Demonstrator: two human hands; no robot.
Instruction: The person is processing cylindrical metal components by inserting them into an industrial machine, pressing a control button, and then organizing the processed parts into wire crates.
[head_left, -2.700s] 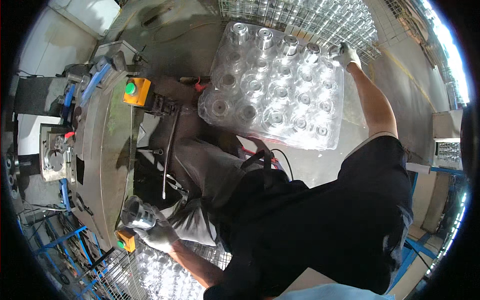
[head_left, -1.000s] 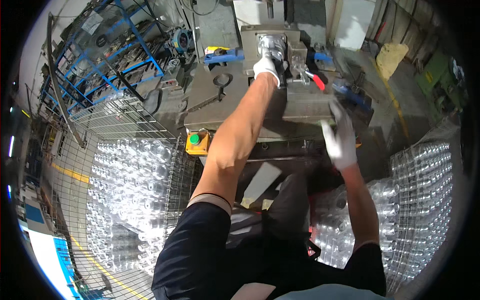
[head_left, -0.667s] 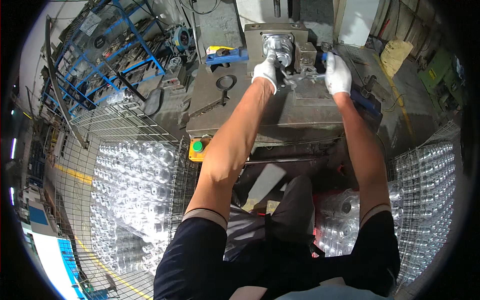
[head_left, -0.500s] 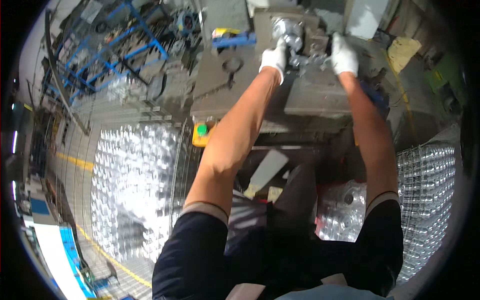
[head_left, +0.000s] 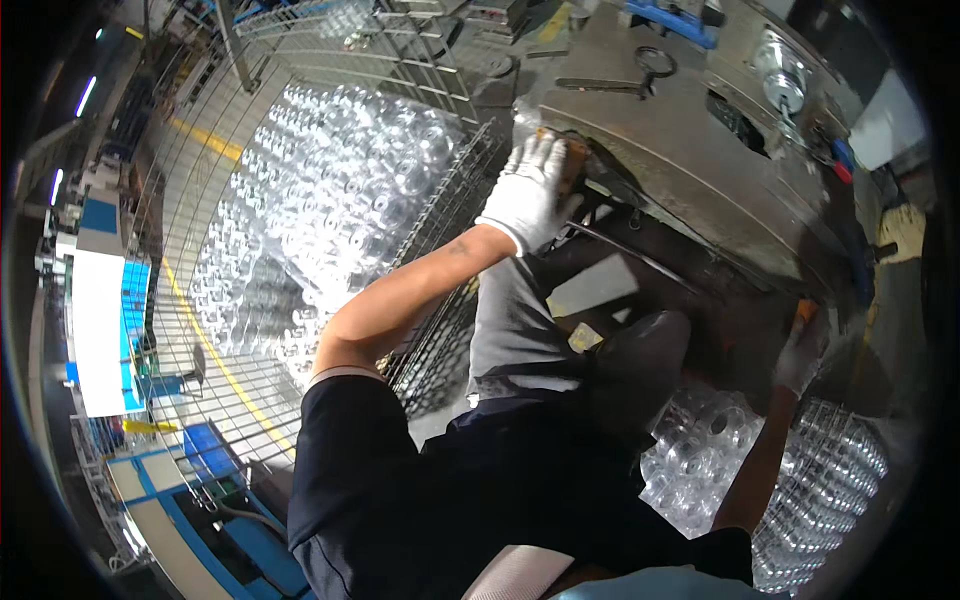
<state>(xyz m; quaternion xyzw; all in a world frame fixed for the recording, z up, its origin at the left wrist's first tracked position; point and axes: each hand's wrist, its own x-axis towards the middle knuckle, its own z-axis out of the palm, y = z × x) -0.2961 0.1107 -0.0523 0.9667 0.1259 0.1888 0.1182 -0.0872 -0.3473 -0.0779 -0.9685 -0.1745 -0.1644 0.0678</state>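
Observation:
My left hand (head_left: 528, 190), in a white glove, lies with its fingers stretched over a yellow-orange box (head_left: 574, 163) at the near left corner of the metal work table (head_left: 690, 145). It holds nothing that I can see. My right hand (head_left: 803, 352), also gloved, is low at the table's right side, beside another small orange thing (head_left: 805, 312); shadow and blur hide its fingers. A shiny silver cup-shaped metal part (head_left: 783, 80) sits at the back right of the table, away from both hands.
A wire cage (head_left: 235, 385) full of shiny metal parts (head_left: 350, 190) stands on my left. More such parts (head_left: 700, 440) lie near my right knee, with a stacked wire basket (head_left: 825, 480) beyond. A metal ring (head_left: 655, 62) and a blue tool (head_left: 670, 20) rest on the table.
Both hands have left the silver part at the back of the table. The left came down to the box at the near left corner, the right to the table's right side. The view swung left.

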